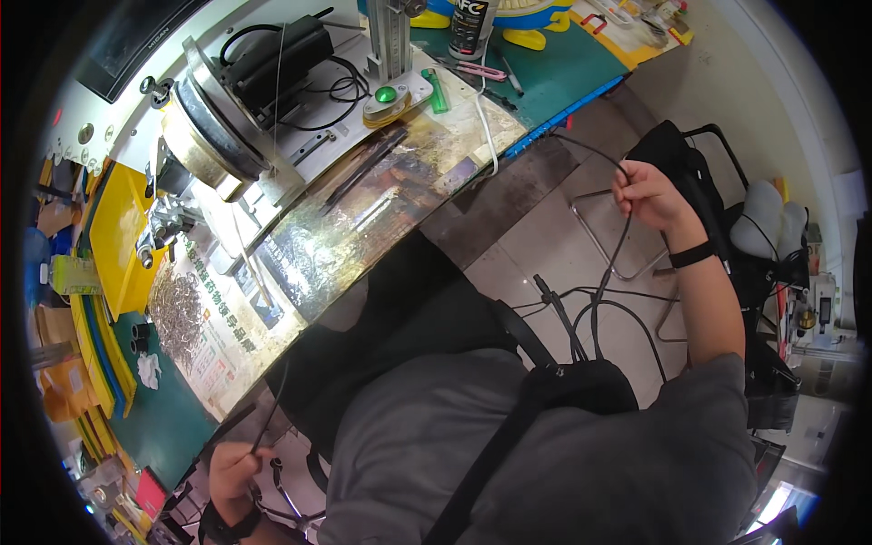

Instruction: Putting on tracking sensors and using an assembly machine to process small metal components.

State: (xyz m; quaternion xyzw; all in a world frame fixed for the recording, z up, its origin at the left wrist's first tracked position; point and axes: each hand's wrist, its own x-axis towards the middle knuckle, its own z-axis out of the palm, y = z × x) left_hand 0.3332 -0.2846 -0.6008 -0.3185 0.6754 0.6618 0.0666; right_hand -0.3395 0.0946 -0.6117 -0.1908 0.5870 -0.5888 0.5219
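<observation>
My right hand (649, 195) is raised over the floor to the right of the bench, its fingers pinched around a black cable (623, 238). The cable runs from the bench's edge through the fingers and hangs down toward more black cable (627, 305) looped over the floor. Low on the left, beside the bench's front corner, my left hand (234, 468) is closed on a thin dark cord (271, 411). This cord rises toward the bench's underside, where its far end is hidden. Whether both hands hold the same cable, I cannot tell.
A machine with a metal wheel (213, 150) and black motor (282, 64) stands on the worn bench (363, 218). Near it are a green button (385, 94), a green lighter (436, 91) and a pile of small metal pieces (177, 307). A black chair (668, 145) stands right.
</observation>
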